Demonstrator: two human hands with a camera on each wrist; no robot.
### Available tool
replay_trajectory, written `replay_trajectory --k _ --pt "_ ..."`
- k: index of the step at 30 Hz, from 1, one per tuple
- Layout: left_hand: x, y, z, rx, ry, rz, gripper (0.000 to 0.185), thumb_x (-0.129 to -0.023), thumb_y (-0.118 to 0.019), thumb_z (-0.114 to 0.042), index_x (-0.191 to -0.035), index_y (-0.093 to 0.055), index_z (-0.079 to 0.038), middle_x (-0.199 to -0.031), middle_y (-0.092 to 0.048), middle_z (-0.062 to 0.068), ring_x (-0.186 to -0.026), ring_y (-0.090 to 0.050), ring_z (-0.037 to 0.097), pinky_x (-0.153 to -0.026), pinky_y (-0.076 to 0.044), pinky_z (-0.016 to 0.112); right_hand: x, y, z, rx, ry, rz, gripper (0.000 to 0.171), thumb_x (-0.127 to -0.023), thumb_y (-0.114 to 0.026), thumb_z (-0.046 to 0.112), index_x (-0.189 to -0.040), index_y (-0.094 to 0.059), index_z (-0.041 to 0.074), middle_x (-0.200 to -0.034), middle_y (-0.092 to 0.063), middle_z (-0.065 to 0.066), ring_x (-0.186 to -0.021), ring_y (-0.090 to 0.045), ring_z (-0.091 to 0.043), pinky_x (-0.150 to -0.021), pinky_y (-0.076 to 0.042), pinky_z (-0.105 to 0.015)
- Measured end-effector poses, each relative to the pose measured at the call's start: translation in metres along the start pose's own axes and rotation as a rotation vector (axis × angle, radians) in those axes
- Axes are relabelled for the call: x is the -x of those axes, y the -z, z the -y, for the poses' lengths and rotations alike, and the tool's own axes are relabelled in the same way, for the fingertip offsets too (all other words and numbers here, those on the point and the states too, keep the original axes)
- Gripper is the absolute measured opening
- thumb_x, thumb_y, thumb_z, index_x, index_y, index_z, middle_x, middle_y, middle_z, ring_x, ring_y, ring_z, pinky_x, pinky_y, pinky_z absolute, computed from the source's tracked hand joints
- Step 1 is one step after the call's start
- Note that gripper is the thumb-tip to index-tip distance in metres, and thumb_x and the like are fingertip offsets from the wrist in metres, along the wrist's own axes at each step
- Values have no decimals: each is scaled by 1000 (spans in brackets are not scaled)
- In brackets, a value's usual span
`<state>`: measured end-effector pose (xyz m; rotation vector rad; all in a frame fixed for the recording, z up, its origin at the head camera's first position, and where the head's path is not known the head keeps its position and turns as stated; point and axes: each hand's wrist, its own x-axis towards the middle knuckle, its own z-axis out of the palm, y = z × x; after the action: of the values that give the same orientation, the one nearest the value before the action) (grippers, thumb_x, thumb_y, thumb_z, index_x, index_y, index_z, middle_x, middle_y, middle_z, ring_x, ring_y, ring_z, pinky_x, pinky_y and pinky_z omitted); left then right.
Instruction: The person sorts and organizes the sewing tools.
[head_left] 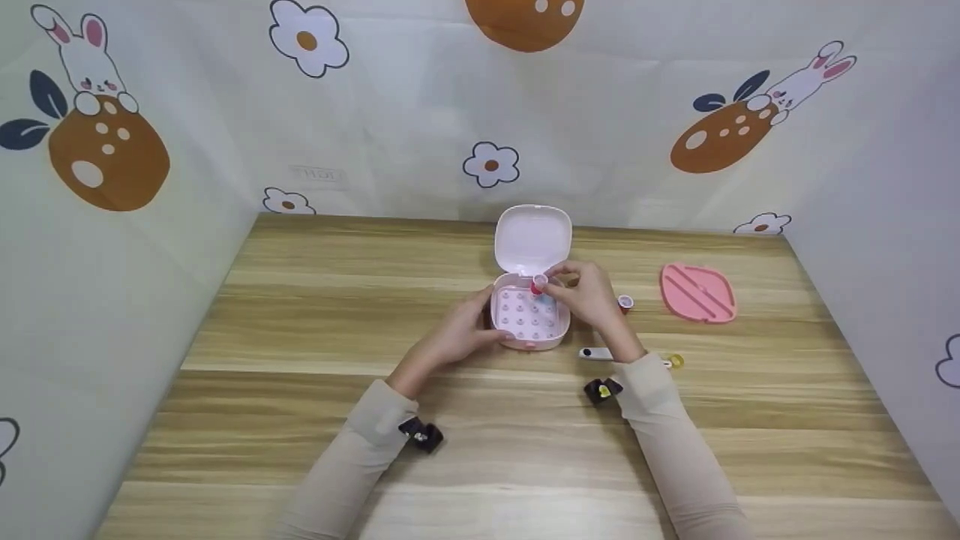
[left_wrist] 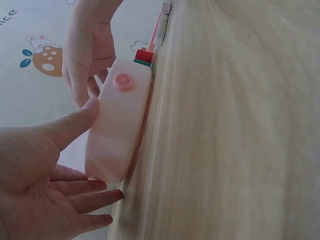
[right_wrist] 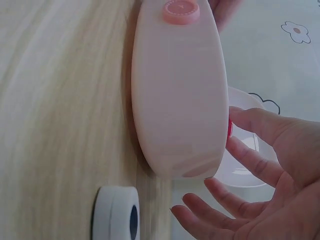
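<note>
A pale pink box (head_left: 530, 343) stands on the table with its lid (head_left: 533, 238) raised at the back. Rows of small studs cover the tray (head_left: 520, 315) inside. My left hand (head_left: 459, 330) holds the box at its left side, thumb against the front and fingers along the side. Over the back right of the tray, my right hand (head_left: 589, 292) pinches a small red spool (head_left: 538, 285) with a white rim between thumb and index finger. In the right wrist view, the box wall hides most of the red spool (right_wrist: 230, 128), and the other fingers spread loosely.
Right of the box stands another small white-topped spool (head_left: 625, 302). A pink slotted panel (head_left: 698, 293) lies farther right. Nearer me is a white tool (head_left: 596, 353) with a black dot, partly under the right wrist, and a yellow ring (head_left: 676, 361) shows beyond it.
</note>
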<state>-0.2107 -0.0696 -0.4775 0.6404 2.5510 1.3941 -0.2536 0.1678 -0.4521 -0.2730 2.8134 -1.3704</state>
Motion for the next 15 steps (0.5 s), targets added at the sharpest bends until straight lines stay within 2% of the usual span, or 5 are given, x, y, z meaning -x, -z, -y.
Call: replay_trajectory --k 10,15 --pt "1 0 -1 -5 6 0 88 -92 -82 -15 -162 -33 4 -158 -48 27 -147 -46 41 -126 -34 51 1 -3 0 -25 -13 -23 21 -92 -80 13 -107 -78 -2 -119 -75 -22 -105 -74 -40 -88 -61 -42" --pt "1 1 -1 -26 9 0 87 -93 -81 -17 -162 -33 5 -158 -47 28 -147 -45 41 -126 -34 51 1 -8 -3 5 -8 -21 22 -90 -82 12 -108 -79 -1 -114 -77 -22 -109 -71 -39 -93 -56 -47"
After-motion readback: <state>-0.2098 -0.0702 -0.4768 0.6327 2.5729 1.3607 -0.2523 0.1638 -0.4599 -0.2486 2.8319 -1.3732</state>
